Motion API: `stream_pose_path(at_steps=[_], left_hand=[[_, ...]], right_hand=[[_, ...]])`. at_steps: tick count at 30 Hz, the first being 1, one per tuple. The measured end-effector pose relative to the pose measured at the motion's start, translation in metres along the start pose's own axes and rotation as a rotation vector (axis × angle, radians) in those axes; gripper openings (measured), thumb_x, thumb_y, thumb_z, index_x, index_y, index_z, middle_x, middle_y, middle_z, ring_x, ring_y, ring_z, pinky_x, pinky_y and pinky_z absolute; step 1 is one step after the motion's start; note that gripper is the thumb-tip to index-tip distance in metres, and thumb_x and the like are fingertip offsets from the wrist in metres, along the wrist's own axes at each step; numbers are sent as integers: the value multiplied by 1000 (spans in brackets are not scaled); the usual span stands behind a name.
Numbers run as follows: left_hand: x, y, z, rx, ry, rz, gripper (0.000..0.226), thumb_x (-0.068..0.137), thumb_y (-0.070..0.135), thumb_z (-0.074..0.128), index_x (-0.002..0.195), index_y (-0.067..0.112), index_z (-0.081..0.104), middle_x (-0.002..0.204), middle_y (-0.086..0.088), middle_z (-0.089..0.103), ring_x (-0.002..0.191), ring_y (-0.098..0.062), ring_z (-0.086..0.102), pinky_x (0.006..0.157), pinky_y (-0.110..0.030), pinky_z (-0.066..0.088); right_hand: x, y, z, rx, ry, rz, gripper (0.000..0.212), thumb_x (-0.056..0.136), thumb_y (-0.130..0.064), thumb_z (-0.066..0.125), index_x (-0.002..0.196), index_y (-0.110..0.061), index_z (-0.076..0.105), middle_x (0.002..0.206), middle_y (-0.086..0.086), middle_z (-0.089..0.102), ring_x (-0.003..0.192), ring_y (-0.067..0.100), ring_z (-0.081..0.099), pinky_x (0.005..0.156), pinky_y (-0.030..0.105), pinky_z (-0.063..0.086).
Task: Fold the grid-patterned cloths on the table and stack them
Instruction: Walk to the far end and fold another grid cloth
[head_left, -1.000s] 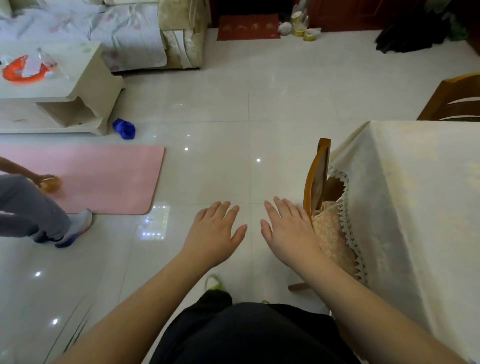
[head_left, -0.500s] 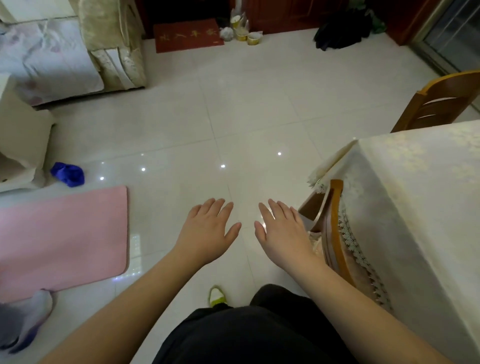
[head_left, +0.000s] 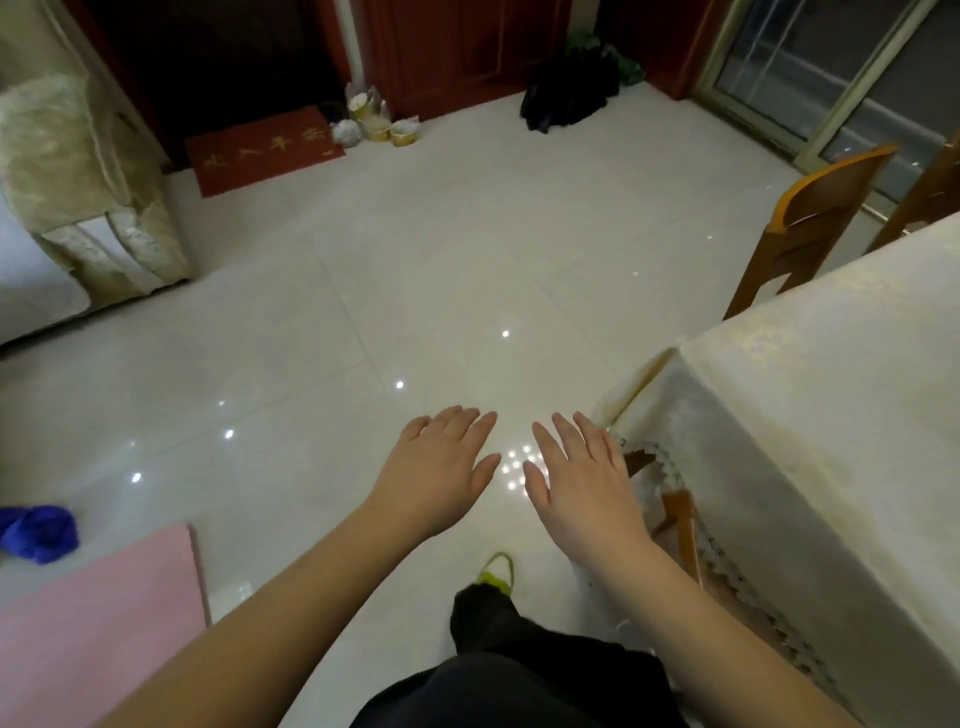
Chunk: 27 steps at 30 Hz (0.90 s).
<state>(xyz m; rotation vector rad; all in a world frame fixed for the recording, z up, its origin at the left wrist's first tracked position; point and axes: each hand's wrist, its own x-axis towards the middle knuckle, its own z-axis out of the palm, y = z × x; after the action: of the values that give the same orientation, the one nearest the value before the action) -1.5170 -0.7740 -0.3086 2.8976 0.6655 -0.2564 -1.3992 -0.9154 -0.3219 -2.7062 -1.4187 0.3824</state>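
Observation:
My left hand (head_left: 439, 470) and my right hand (head_left: 582, 478) are held out side by side over the tiled floor, palms down, fingers straight, holding nothing. To the right stands the table (head_left: 831, 395) under a cream tablecloth with a lace edge; my right hand is just left of its near corner. No grid-patterned cloth shows on the part of the table in view.
A wooden chair (head_left: 680, 525) is tucked under the table's left side, and another chair (head_left: 810, 218) stands behind the table. A pink mat (head_left: 93, 623) and a blue cloth (head_left: 39, 532) lie at lower left. A sofa (head_left: 78, 171) is at far left.
The view has swung right and up: the sofa and the pink mat slid left, the table and far door came further in. Both hands stay outstretched and empty.

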Motion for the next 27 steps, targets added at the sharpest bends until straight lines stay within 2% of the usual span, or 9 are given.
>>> stream_pose_path(at_steps=[2,3,6,8,10,12,17,22,27], left_hand=[[39,-8,-15,11,5,33,80,88,58,0,151,22,32,153,0,41,143,-20,35,114,-40,28],[58,-12,-25,8,2,45,82,86,60,-2,152,23,31,155,1,39,144,-20,33,115,-40,26],[109,-19,-57,12,5,67,89,80,63,-9,154,27,23,159,4,29,148,-17,23,118,-37,18],[143,-24,-77,18,20,93,90,78,64,-10,154,28,21,160,4,27,148,-16,22,119,-36,17],[174,-28,-95,35,44,118,89,79,64,-9,154,28,23,159,4,29,147,-17,23,118,-36,18],[204,-33,-109,52,75,142,87,80,64,-7,153,28,25,158,4,31,146,-17,25,117,-37,19],[283,-41,-141,67,124,204,84,83,62,-1,150,25,33,155,3,37,144,-19,29,116,-37,22],[369,-60,-173,94,144,309,59,100,54,27,151,25,30,156,4,35,144,-17,29,115,-36,23],[451,-88,-218,105,152,412,56,100,53,27,149,26,33,151,6,40,139,-15,36,111,-36,28]], right_hand=[[33,11,-16,44,-9,23,84,84,-56,-9,154,-24,25,162,2,23,150,23,12,120,40,3],[49,16,-25,68,-12,40,87,81,-56,-13,155,-24,21,163,1,19,151,22,9,121,39,2],[93,33,-52,91,15,87,90,78,-56,-15,154,-24,21,162,1,21,150,22,12,121,40,5],[122,44,-71,77,29,103,83,84,-55,-11,154,-24,21,161,1,23,149,22,15,121,39,6],[149,54,-87,52,29,131,64,98,-51,4,154,-23,20,161,1,24,149,22,17,121,38,8],[175,63,-101,52,39,158,57,103,-47,17,154,-23,20,160,0,25,148,20,18,120,37,8],[242,82,-134,23,93,211,56,103,-47,21,153,-22,25,158,0,31,146,20,23,119,37,12],[326,89,-166,1,164,284,56,103,-47,21,153,-23,24,154,-1,37,142,19,30,117,37,17],[398,95,-200,-49,180,378,54,103,-46,23,152,-22,27,151,1,41,139,20,35,116,37,20]])
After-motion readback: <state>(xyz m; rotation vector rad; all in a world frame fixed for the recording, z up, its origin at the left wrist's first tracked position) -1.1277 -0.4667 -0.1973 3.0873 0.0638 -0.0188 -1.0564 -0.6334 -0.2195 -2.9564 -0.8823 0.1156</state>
